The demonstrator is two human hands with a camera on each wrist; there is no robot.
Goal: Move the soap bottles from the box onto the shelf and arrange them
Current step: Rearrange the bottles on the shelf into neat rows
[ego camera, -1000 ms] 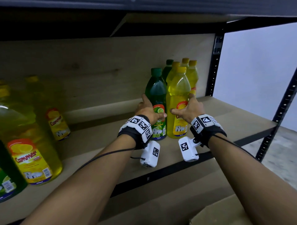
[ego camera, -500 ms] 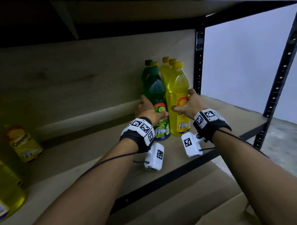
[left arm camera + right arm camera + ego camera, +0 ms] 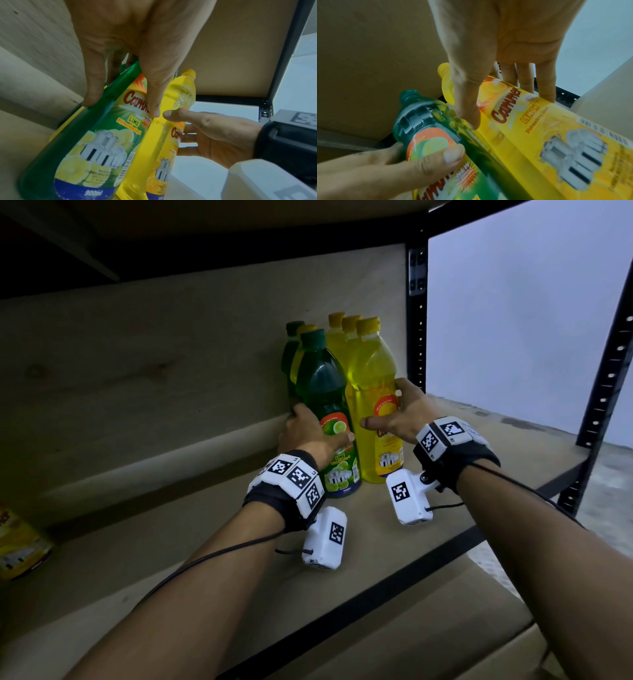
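Note:
Two rows of soap bottles stand at the back right of the wooden shelf (image 3: 178, 529). The front green lime bottle (image 3: 323, 392) is gripped by my left hand (image 3: 308, 429), thumb across its label and fingers round its far side. Beside it the front yellow lemon bottle (image 3: 371, 381) is held by my right hand (image 3: 394, 412), thumb on the label, fingers round the right side. More green and yellow bottles (image 3: 337, 330) stand behind them. In the left wrist view my left hand (image 3: 120, 106) spans the green bottle (image 3: 96, 135). The right wrist view shows my right hand (image 3: 505, 108) on the yellow bottle (image 3: 539, 128).
A black upright post (image 3: 416, 313) stands just right of the bottles. Another yellow bottle (image 3: 17, 542) sits at the far left of the shelf. A cardboard box (image 3: 479, 655) lies below the shelf's front edge. Bare board stretches left of the group.
The two front bottles have slid further back and right toward the rows behind them, both hands staying on them. The head view has swung right, so the left-hand bottles have mostly left the picture.

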